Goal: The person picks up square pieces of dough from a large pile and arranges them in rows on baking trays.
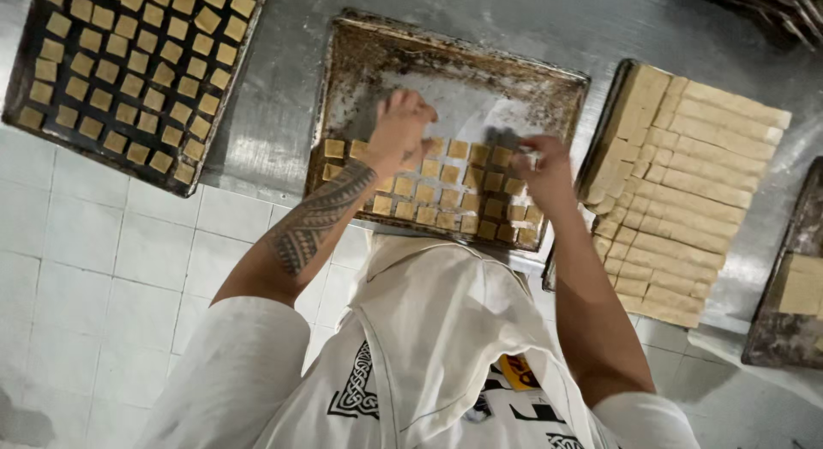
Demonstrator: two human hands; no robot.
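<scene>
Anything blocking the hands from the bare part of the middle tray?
Nothing visible. Left hand and right hand sit at the top row of dough squares; the bare tray area lies just beyond, with nothing on it.

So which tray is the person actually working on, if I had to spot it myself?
On the steel counter sit several baking trays. It is the middle tray, directly under the left hand and right hand. Unlike the full tray to its left, only its near half holds dough squares; its far half is bare, stained metal.
</scene>
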